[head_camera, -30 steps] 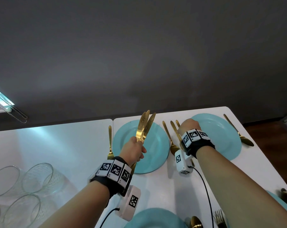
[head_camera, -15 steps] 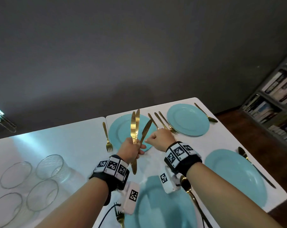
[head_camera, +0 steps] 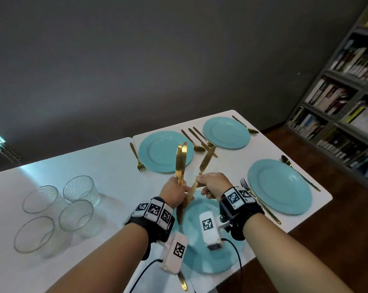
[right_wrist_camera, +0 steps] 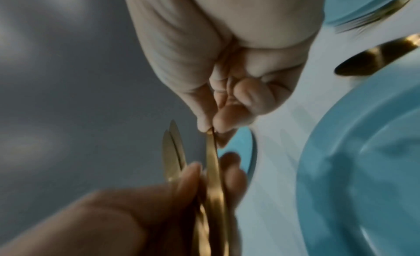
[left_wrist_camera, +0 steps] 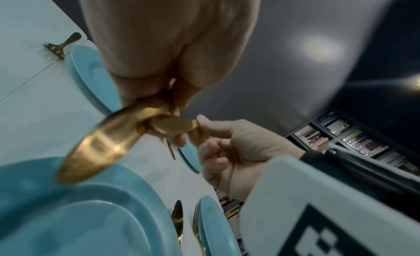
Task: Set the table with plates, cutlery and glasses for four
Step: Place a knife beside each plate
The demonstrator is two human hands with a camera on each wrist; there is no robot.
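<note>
**Gold knives held over the near plate**

Holding two gold knives (head_camera: pixel 181 163) in a closed fist, the left hand (head_camera: pixel 174 192) keeps them upright, blades up, above the near edge of the white table (head_camera: pixel 107 166). The right hand (head_camera: pixel 213 185) pinches a third knife (head_camera: pixel 206 160) between thumb and fingertip, and this one leans away to the right. The knives are shiny, thin and smooth, with rounded tips.

Four blue plates (head_camera: pixel 280 187) sit on the right half of the table, with gold forks (head_camera: pixel 137 157) and spoons (head_camera: pixel 194 139) beside them. Four clear glasses (head_camera: pixel 78 190) stand in a group near the left edge.

The head view shows the whole table. The left wrist view shows the knife handles (left_wrist_camera: pixel 97 145) from below, big and blurry, with the right hand's fingers (left_wrist_camera: pixel 204 121) pinching one handle. The right wrist view shows the pinch close up, thumb and finger (right_wrist_camera: pixel 204 123) squeezing the thin edge of the knife, and the two other blades side by side.
</note>
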